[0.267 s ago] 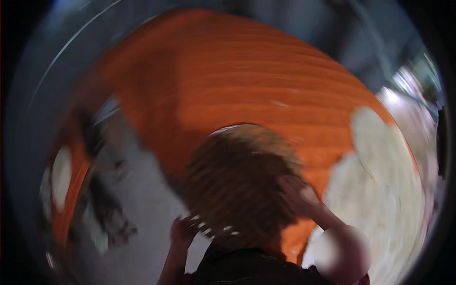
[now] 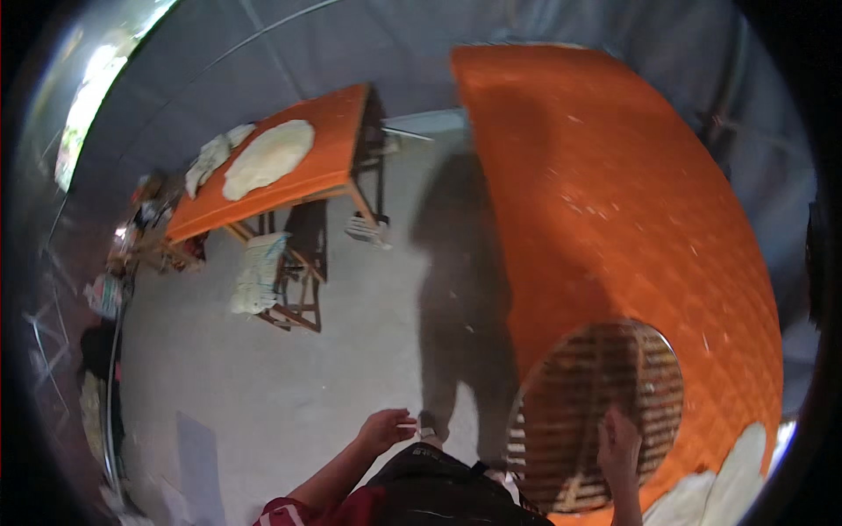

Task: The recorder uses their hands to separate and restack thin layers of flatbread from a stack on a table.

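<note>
The round slatted tray (image 2: 570,394) is at the near end of the long orange-covered counter (image 2: 614,202), its left side reaching past the counter's edge over the floor; whether it lies flat or is slightly raised cannot be told. Pale floor shows between the slats on that side, so it is probably light for its width. The slats look thin and fairly stiff, likely to flex or crack if pressed hard in the middle, while the hoop-like rim should be the firmest part. The rim seems the best hold, ideally at two opposite sides so the disc does not tip; the slats may be rough rather than slippery.

The right hand (image 2: 619,443) is over the tray's right half, fingers bent; I cannot tell whether it grips anything. The left hand (image 2: 388,430) hangs empty over the floor (image 2: 351,351), fingers loosely curled and apart from the tray.

Beside the tray at lower right are pale flat sheets (image 2: 741,473). Well off to the left stands a smaller orange table (image 2: 329,149) carrying a pale rounded sheet (image 2: 270,159), with a cloth-draped stool (image 2: 260,272) in front of it
</note>
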The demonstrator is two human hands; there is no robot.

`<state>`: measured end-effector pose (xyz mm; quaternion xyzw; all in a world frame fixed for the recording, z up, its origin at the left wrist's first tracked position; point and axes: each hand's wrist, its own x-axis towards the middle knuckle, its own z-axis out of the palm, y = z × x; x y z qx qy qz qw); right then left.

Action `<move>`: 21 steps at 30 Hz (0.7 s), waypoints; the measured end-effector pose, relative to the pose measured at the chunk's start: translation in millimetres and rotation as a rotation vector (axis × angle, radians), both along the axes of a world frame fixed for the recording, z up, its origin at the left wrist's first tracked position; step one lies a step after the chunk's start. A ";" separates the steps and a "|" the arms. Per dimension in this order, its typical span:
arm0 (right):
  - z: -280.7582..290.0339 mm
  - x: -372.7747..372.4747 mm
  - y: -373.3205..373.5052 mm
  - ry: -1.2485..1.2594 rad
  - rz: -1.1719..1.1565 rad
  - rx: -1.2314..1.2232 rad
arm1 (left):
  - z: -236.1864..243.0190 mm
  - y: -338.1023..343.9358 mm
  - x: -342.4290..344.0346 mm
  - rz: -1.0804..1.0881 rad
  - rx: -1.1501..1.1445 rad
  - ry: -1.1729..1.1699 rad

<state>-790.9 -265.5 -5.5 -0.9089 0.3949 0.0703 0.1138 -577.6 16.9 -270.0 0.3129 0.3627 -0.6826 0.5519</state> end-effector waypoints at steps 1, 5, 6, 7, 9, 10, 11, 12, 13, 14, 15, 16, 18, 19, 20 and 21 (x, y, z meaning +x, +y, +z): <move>-46.5 43.1 18.3 -0.068 -0.127 0.023 | -55.2 5.2 59.3 -0.107 0.006 -0.006; -195.0 285.6 47.6 -0.215 -0.048 0.203 | -160.3 37.0 293.4 0.081 -0.045 -0.315; -219.5 349.2 55.5 -0.275 -0.013 0.204 | -154.6 44.8 364.7 0.123 -0.042 -0.469; -243.1 403.4 56.5 -0.242 0.218 0.242 | -151.9 58.0 406.3 0.183 -0.027 -0.517; -271.8 476.2 53.0 -0.212 0.469 0.271 | -150.5 74.5 464.0 0.252 0.101 -0.569; -279.7 510.5 53.5 -0.107 0.556 0.335 | -151.8 85.5 489.3 0.319 0.100 -0.592; -288.0 544.3 53.6 0.007 0.640 0.393 | -155.6 93.2 514.8 0.343 0.113 -0.609; -296.5 576.8 51.8 0.026 0.649 0.413 | -162.3 99.5 539.4 0.411 0.163 -0.600; -304.4 608.3 49.4 0.019 0.669 0.421 | -165.8 107.4 563.9 0.471 0.215 -0.587; -316.8 640.2 42.7 0.155 0.689 0.408 | -175.1 114.3 586.8 0.539 0.230 -0.539; -328.9 670.4 35.3 0.295 0.708 0.394 | -182.7 120.5 600.6 0.556 0.246 -0.538; -338.1 703.7 27.0 0.289 0.724 0.402 | -182.1 120.3 622.0 0.560 0.253 -0.476; -357.7 765.6 14.2 0.419 0.750 0.407 | -167.8 113.4 668.8 0.555 0.314 -0.371; -368.9 797.7 5.6 0.417 0.768 0.420 | -167.4 116.4 690.1 0.567 0.333 -0.373; -382.8 833.3 -3.2 0.430 0.813 0.431 | -170.4 120.1 712.1 0.633 0.316 -0.384; -392.3 867.7 -8.9 0.443 0.857 0.442 | -171.4 123.0 731.8 0.699 0.299 -0.395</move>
